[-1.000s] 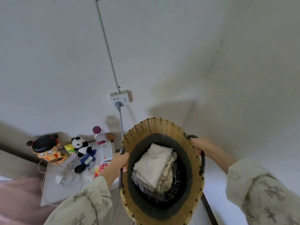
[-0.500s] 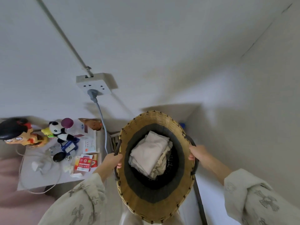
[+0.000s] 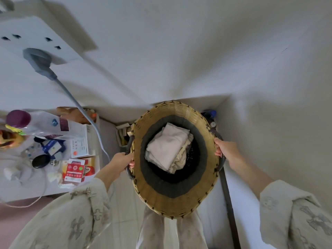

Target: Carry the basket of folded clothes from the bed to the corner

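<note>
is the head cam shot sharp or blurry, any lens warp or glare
Head view: wide-angle warp swells the wall socket at top left and bends the wall lines; the basket and folded clothes are fairly sharp, the table clutter softer; light is soft and even, without glare; faint shadows lie in the corner.

Home bedroom corner: cluttered bedside table, wall socket, white walls.

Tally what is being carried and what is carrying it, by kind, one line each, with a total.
Wicker basket: 1
Basket handles, left and right: 2
Stack of folded clothes inside the basket: 1
Hands gripping the handles, left hand and right hand: 2
Total: 6
</note>
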A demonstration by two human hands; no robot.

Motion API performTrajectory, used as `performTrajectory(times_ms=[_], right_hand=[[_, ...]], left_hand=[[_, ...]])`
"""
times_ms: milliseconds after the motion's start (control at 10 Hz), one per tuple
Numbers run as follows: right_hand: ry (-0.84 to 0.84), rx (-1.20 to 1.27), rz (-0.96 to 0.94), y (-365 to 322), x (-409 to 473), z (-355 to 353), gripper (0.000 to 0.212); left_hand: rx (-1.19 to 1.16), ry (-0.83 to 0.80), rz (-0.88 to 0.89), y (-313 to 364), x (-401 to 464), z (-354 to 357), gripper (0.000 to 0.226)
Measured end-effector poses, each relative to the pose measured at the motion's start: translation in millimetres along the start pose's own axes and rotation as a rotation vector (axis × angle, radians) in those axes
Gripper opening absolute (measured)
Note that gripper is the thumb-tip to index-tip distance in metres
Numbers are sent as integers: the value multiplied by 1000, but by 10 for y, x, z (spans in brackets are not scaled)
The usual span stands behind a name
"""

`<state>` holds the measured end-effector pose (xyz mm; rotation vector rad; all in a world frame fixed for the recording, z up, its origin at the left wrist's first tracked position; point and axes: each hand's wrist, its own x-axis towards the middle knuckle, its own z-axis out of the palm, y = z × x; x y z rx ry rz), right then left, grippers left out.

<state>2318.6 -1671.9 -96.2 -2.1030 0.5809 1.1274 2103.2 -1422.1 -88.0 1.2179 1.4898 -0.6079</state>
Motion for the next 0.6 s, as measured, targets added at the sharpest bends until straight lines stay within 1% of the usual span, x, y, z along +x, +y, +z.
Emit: performTrajectory(times_ms=[100, 200, 300, 400, 500, 600], right_hand=[[-3, -26, 4, 90, 117, 70, 21], [22, -26, -12, 74, 225, 90, 17], [21, -104, -9, 35, 208, 97, 15], [7, -302, -59, -6, 105, 95, 24], [24, -495, -174, -159, -96, 37, 33], [19, -610, -329, -424, -406, -28, 33]], left_hand=[[36, 40, -10, -50, 137, 46, 11], [44, 35, -13, 13, 244, 90, 13], [115, -22, -37, 84, 227, 112, 13], [191, -67, -23, 76, 149, 114, 22], [238, -110, 27, 200, -75, 54, 19], [216, -104, 130, 405, -377, -21, 15]])
